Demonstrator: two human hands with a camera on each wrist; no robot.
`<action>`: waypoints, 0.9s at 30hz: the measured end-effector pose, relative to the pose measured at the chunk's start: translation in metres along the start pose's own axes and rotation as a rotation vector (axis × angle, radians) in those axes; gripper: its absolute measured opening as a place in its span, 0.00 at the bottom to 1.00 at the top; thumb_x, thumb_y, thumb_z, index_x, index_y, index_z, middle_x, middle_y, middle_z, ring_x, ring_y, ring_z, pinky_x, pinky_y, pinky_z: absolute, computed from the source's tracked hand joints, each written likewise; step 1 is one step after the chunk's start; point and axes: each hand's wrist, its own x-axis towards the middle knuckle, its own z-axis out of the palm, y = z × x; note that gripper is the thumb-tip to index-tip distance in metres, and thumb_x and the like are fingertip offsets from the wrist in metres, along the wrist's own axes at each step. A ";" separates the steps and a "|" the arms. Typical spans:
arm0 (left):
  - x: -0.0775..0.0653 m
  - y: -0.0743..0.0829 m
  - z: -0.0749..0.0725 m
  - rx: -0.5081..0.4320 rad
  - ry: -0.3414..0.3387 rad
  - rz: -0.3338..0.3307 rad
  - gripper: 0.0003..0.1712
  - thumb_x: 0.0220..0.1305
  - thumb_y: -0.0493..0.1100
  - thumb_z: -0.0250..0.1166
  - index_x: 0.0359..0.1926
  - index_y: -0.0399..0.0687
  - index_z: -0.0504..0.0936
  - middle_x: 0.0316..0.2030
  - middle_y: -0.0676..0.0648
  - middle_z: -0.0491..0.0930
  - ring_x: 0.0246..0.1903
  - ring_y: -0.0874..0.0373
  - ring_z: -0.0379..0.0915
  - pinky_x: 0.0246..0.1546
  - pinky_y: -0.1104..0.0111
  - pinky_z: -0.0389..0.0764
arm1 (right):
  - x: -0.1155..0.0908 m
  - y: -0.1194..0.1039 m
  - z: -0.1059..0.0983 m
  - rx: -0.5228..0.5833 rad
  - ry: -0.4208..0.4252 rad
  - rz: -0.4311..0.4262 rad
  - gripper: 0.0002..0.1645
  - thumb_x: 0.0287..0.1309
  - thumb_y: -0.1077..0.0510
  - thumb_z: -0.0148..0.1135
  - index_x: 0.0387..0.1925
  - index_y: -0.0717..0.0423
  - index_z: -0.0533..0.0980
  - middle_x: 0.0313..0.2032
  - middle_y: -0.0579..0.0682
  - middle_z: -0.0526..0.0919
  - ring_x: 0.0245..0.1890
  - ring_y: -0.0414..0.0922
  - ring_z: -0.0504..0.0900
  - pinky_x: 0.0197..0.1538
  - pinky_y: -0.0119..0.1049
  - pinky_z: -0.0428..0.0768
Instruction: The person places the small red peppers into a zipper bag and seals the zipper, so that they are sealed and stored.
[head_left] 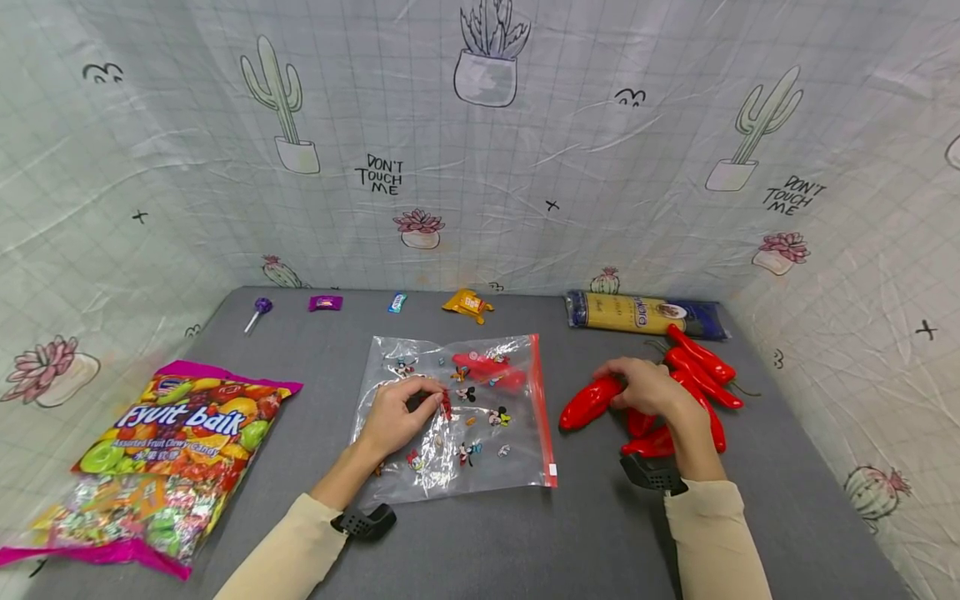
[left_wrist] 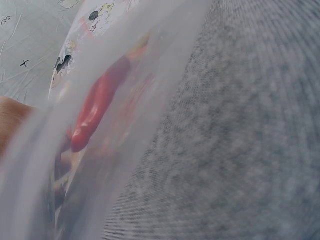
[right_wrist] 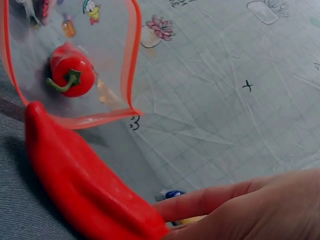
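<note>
A clear zip bag [head_left: 480, 467] with cartoon prints and a red zip edge lies in the middle of the table. My left hand [head_left: 397, 417] pinches the bag's upper film between thumb and fingers. Inside it lies a red pepper [head_left: 491, 372]; the right wrist view shows its green stem [right_wrist: 72, 77] facing the open mouth. To the right of the bag, my right hand [head_left: 648, 392] grips one end of a large red pepper [head_left: 590, 404], whose other end points at the bag. Several more red peppers [head_left: 697, 367] lie beneath and beside that hand, partly hidden by it.
A fruit candy bag [head_left: 187, 433] lies at the left. Along the back are a purple lollipop [head_left: 262, 306], a purple-wrapped candy [head_left: 326, 303], a small blue packet [head_left: 397, 302], an orange-wrapped candy [head_left: 468, 305] and a pasta pack [head_left: 637, 313]. A printed curtain encloses the table.
</note>
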 end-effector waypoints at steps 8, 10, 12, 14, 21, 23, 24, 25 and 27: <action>0.000 0.000 0.000 0.007 0.001 -0.001 0.04 0.57 0.43 0.66 0.35 0.56 0.84 0.37 0.54 0.86 0.42 0.59 0.82 0.48 0.69 0.79 | 0.003 0.001 0.002 0.033 -0.004 -0.032 0.28 0.43 0.56 0.73 0.50 0.52 0.77 0.47 0.54 0.80 0.46 0.52 0.76 0.51 0.54 0.74; 0.000 0.000 0.000 0.007 0.001 0.000 0.04 0.57 0.43 0.67 0.35 0.56 0.84 0.37 0.54 0.86 0.42 0.59 0.82 0.48 0.69 0.79 | 0.002 0.002 0.002 0.052 0.002 -0.056 0.27 0.42 0.56 0.74 0.48 0.52 0.77 0.45 0.53 0.80 0.45 0.50 0.77 0.49 0.50 0.77; 0.000 0.000 0.000 0.006 0.001 0.001 0.04 0.57 0.43 0.66 0.35 0.56 0.84 0.37 0.54 0.86 0.42 0.59 0.82 0.48 0.70 0.79 | 0.001 0.002 0.002 0.078 0.013 -0.079 0.26 0.42 0.56 0.74 0.47 0.51 0.78 0.45 0.52 0.80 0.45 0.50 0.77 0.48 0.49 0.77; 0.000 0.000 0.000 0.003 0.001 0.001 0.04 0.57 0.42 0.67 0.34 0.56 0.84 0.37 0.54 0.86 0.42 0.59 0.82 0.48 0.70 0.79 | -0.001 0.001 0.001 0.107 0.024 -0.089 0.26 0.42 0.55 0.74 0.47 0.49 0.78 0.45 0.51 0.79 0.47 0.51 0.76 0.49 0.49 0.78; 0.000 0.001 -0.001 -0.006 -0.005 -0.013 0.04 0.57 0.42 0.67 0.35 0.55 0.85 0.37 0.54 0.86 0.42 0.60 0.82 0.49 0.71 0.78 | -0.002 -0.010 -0.001 0.166 0.051 -0.088 0.26 0.43 0.50 0.74 0.47 0.47 0.77 0.43 0.50 0.78 0.43 0.48 0.75 0.42 0.39 0.77; 0.000 0.001 -0.001 -0.005 -0.006 -0.018 0.04 0.57 0.42 0.67 0.35 0.56 0.85 0.37 0.54 0.86 0.42 0.60 0.82 0.49 0.71 0.78 | -0.001 -0.012 0.000 0.165 0.058 -0.079 0.26 0.44 0.50 0.74 0.47 0.48 0.77 0.43 0.51 0.78 0.42 0.47 0.74 0.40 0.36 0.77; 0.001 0.001 0.000 -0.004 -0.007 -0.019 0.04 0.57 0.43 0.67 0.35 0.56 0.85 0.37 0.54 0.86 0.42 0.60 0.82 0.50 0.71 0.78 | 0.000 -0.013 0.000 0.164 0.062 -0.070 0.26 0.44 0.49 0.73 0.47 0.49 0.77 0.42 0.51 0.78 0.41 0.47 0.75 0.39 0.35 0.76; 0.001 0.001 0.000 -0.004 -0.007 -0.021 0.04 0.57 0.43 0.67 0.35 0.56 0.85 0.37 0.54 0.86 0.43 0.59 0.82 0.50 0.70 0.78 | 0.000 -0.013 0.000 0.158 0.067 -0.062 0.26 0.44 0.49 0.73 0.47 0.49 0.77 0.42 0.51 0.77 0.41 0.47 0.75 0.38 0.34 0.76; 0.001 0.002 0.000 -0.006 -0.008 -0.023 0.04 0.57 0.43 0.67 0.35 0.55 0.85 0.37 0.54 0.86 0.43 0.59 0.82 0.50 0.70 0.78 | 0.000 -0.013 0.000 0.147 0.075 -0.049 0.27 0.45 0.49 0.73 0.48 0.50 0.76 0.43 0.52 0.77 0.40 0.47 0.75 0.38 0.34 0.77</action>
